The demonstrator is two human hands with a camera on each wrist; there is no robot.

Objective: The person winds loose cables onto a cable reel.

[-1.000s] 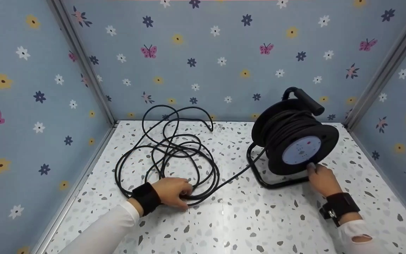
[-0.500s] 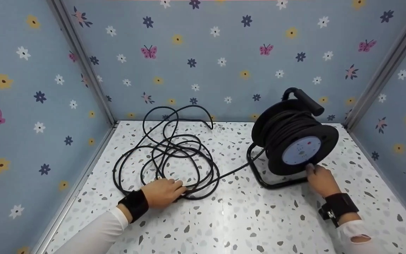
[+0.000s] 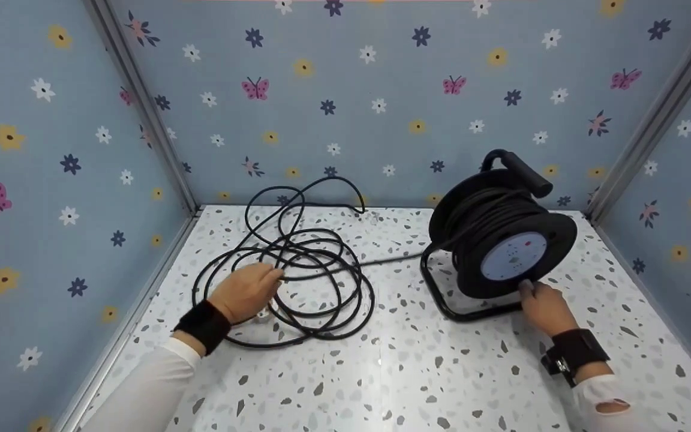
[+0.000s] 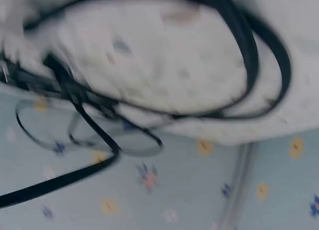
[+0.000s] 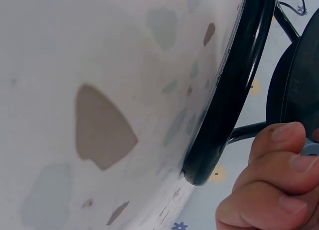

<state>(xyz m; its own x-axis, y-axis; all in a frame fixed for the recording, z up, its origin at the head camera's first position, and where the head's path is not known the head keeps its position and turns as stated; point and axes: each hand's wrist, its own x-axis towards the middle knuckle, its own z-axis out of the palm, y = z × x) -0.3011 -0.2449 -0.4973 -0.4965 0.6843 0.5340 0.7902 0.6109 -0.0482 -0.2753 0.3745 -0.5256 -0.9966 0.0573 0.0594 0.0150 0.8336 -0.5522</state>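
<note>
A black cable reel (image 3: 489, 228) stands on its tube frame (image 3: 465, 315) at the right, cable wound thickly on its drum. Its face carries a pale blue socket plate (image 3: 513, 256). The right hand (image 3: 548, 309) holds the reel at the lower rim of this face; in the right wrist view its fingers (image 5: 269, 175) are curled beside the black disc. Loose black cable (image 3: 321, 333) lies in tangled loops on the left. Over those loops, the left hand (image 3: 246, 292) pinches the length that runs to the reel. The left wrist view is blurred and shows cable loops (image 4: 249, 56) without the hand.
A white speckled tabletop (image 3: 405, 372) lies under everything. Blue flowered panels (image 3: 381, 138) rise behind and at both sides, joined by grey metal posts (image 3: 147, 114). One cable loop (image 3: 345, 180) rises against the back panel. The reel's carrying handle (image 3: 525, 173) sticks up at its top.
The left hand has moved back and left with the cable, lifting it from the front of the coil. The length towards the reel now runs flatter. The right hand stays at the reel.
</note>
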